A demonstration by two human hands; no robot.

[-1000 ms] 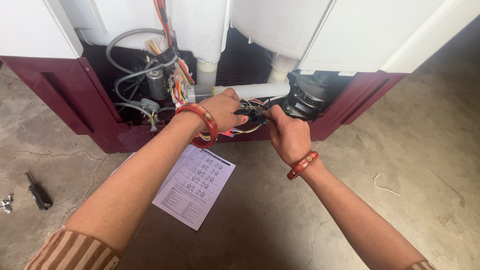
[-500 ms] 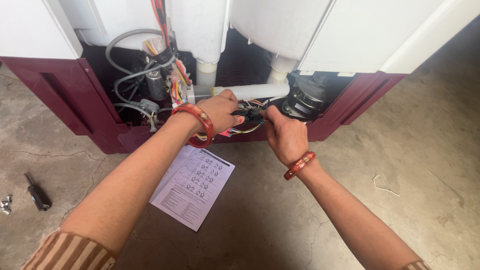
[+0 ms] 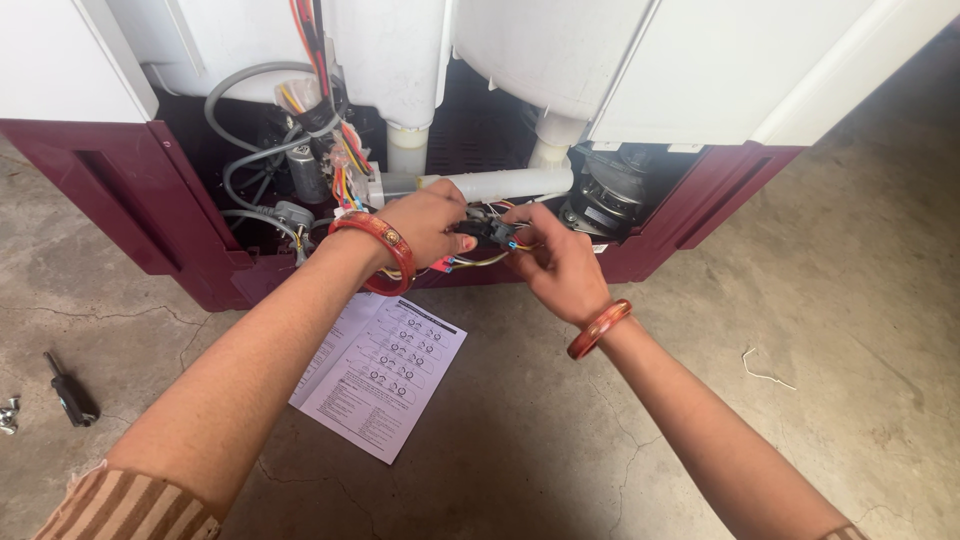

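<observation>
A white and maroon washing machine [image 3: 700, 80] stands with its back open, showing grey hoses, a white pipe [image 3: 500, 184] and a dark motor [image 3: 610, 195]. My left hand [image 3: 430, 222] and my right hand [image 3: 560, 262] meet low in the opening. Both pinch a small black wire connector [image 3: 492, 232] with yellow, red and blue wires [image 3: 480, 262] trailing from it. An orange bangle sits on each wrist.
A printed instruction sheet [image 3: 380, 372] lies on the cracked concrete floor under my arms. A black-handled screwdriver [image 3: 70, 392] and some small metal screws [image 3: 8, 414] lie at the far left. A bundle of coloured wires [image 3: 330, 90] hangs inside the machine.
Both hands have shifted slightly left and lower along the wires, away from the motor. The view has drifted a little.
</observation>
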